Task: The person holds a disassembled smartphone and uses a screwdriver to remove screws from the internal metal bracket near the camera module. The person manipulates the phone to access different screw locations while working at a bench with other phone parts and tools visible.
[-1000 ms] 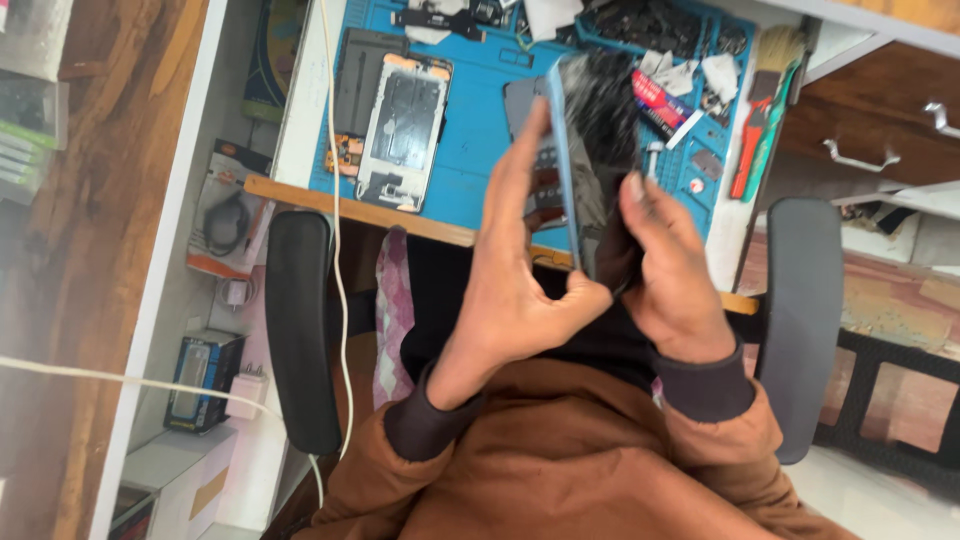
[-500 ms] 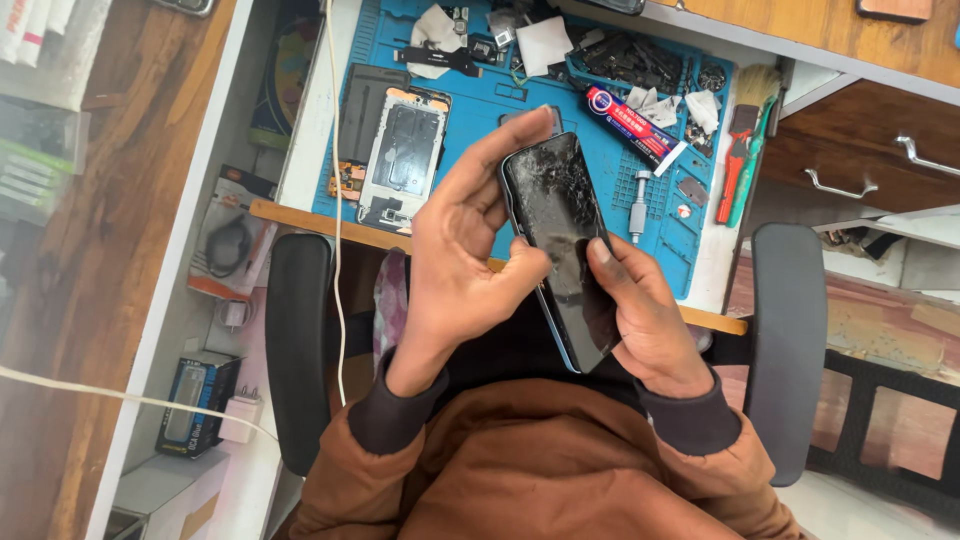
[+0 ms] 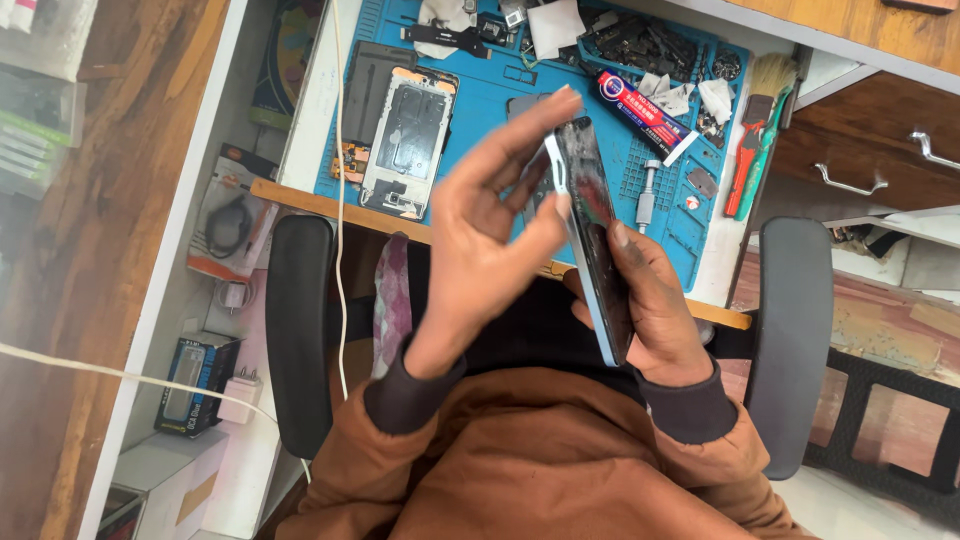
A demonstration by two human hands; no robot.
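Holding a dark smartphone (image 3: 592, 235) edge-on to the head camera, so only its thin pale-blue side and a sliver of the cracked, dusty glass face show; the back cannot be seen. Right hand (image 3: 655, 310) cradles the lower half from the right side, fingers wrapped behind the body and mostly hidden by it. Left hand (image 3: 480, 240) sits on the other side of the phone, thumb and fingertips pinching the upper left edge near the top corner; whether anything is caught between those fingertips and the frame is too small to make out. Both hands closed on the phone, left at the top, right at the bottom, phone standing tilted between them above the lap, in front of the near edge of the table (image 3: 300, 150). Wrists end in brown jacket sleeves with dark cuffs. Behind the hands, on the blue work mat (image 3: 480, 100): an opened phone frame (image 3: 408, 140) lying flat to the left, a red and blue glue tube (image 3: 645, 115) just beyond the phone's top end, a small metal screwdriver handle (image 3: 647, 195) beside the right edge of the phone, a brush (image 3: 765, 100) and red-handled tool at the far right. Loose parts at the mat's top edge are cut off by the frame and not identifiable. Black chair armrests (image 3: 298, 330) flank both elbows.
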